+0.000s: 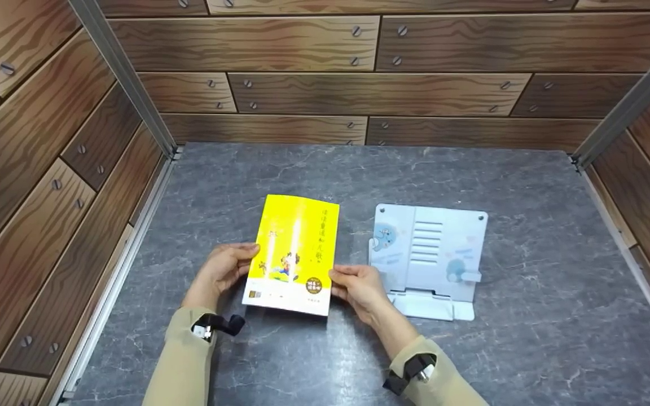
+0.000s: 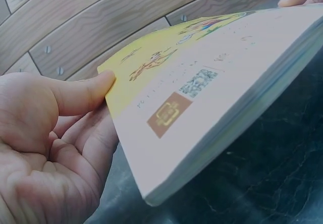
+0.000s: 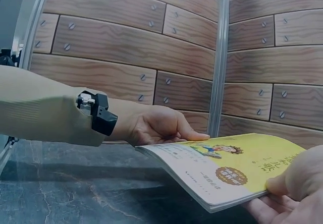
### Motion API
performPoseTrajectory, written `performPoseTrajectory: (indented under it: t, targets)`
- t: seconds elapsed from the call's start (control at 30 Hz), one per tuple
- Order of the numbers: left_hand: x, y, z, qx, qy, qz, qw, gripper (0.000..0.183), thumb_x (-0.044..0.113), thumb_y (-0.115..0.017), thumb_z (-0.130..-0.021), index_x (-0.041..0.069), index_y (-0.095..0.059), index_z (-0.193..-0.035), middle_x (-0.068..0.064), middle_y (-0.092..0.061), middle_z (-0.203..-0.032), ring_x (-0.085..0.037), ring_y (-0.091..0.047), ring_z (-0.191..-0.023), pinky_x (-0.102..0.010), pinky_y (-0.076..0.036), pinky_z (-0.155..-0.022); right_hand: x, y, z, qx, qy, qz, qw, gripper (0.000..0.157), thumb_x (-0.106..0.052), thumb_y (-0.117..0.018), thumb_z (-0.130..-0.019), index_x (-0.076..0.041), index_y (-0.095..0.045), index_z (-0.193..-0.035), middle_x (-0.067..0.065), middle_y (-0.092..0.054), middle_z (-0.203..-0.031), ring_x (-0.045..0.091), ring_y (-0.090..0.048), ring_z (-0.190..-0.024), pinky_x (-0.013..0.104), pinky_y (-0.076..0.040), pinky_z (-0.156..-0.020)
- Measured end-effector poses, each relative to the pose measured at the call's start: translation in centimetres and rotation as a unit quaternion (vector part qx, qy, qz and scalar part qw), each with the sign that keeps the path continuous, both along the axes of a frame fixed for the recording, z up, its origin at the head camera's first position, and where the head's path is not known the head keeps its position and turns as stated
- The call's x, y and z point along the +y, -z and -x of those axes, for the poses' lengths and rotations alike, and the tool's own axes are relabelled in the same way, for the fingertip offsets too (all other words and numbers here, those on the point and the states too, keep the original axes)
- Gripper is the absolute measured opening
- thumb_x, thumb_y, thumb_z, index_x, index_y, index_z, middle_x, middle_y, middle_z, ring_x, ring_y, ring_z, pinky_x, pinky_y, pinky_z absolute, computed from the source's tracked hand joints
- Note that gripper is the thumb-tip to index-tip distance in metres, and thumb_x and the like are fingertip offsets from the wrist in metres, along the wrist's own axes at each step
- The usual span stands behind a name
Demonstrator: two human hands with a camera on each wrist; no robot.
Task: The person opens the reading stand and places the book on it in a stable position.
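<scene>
A yellow paperback book (image 1: 297, 248) with a white band along its near end is held flat between both hands, cover up. My left hand (image 1: 224, 270) pinches its left edge, thumb (image 2: 86, 93) on the cover and fingers curled underneath. At the right edge my right hand (image 1: 361, 290) pinches the book the same way, thumb on top near the brown round badge (image 3: 231, 176). In the right wrist view the book is raised over the table, its shadow below. A light blue book stand (image 1: 429, 248) with slots and cartoon prints sits just right of the book, partly behind the right hand.
The dark grey marbled table (image 1: 539, 282) is bounded by wood-patterned panels (image 1: 302, 45) at the back and sides. Metal posts (image 1: 133, 73) stand at the corners. The stand's front ledge (image 1: 424, 306) faces me, with small clips at its sides.
</scene>
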State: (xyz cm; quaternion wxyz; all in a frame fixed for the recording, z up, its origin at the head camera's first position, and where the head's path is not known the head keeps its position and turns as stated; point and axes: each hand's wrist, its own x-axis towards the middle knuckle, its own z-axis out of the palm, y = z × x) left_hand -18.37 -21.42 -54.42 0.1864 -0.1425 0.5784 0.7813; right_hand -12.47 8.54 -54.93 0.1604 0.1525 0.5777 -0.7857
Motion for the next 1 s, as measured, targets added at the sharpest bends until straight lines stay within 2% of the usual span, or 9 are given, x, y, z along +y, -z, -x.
performPoseTrajectory:
  t: [0.3,0.57,0.73,1.0]
  targets:
    - [0.1,-1.3,0.0,0.031,0.003,0.022,0.9993,0.029,-0.001,-0.067,-0.101,-0.016,-0.068,-0.126,-0.019,-0.077,-0.105,-0.023,-0.078,-0.090,-0.033,-0.065,-0.079,0.6,-1.5,0.5,0.028,-0.021,0.011,0.999,0.027,0.005,-0.067,-0.101,0.020,-0.065,-0.123,0.022,-0.075,-0.107,0.023,-0.075,-0.087,0.031,-0.065,-0.076]
    - [0.2,-2.1,-0.1,0.036,0.000,0.027,0.9990,0.028,-0.001,-0.071,-0.099,-0.015,-0.070,-0.124,-0.021,-0.077,-0.105,-0.025,-0.079,-0.091,-0.033,-0.065,-0.078,1.2,-2.5,0.9,0.046,-0.042,0.015,0.998,0.028,0.005,-0.068,-0.099,0.020,-0.065,-0.123,0.023,-0.076,-0.106,0.021,-0.075,-0.084,0.027,-0.064,-0.070]
    - [0.2,-2.6,-0.1,0.044,0.001,0.029,0.9986,0.029,-0.001,-0.070,-0.099,-0.015,-0.069,-0.124,-0.020,-0.078,-0.104,-0.024,-0.079,-0.089,-0.032,-0.065,-0.077,1.5,-3.0,1.1,0.057,-0.056,0.019,0.997,0.032,0.005,-0.069,-0.098,0.019,-0.065,-0.126,0.024,-0.076,-0.110,0.022,-0.076,-0.085,0.028,-0.065,-0.072]
    - [0.5,-3.8,-0.1,0.065,0.010,0.042,0.9969,0.026,-0.001,-0.069,-0.100,-0.015,-0.071,-0.122,-0.018,-0.078,-0.103,-0.023,-0.079,-0.088,-0.029,-0.065,-0.074,2.3,-4.1,1.5,0.062,-0.070,0.035,0.995,0.027,0.004,-0.070,-0.099,0.017,-0.069,-0.122,0.024,-0.076,-0.110,0.024,-0.077,-0.087,0.031,-0.065,-0.074]
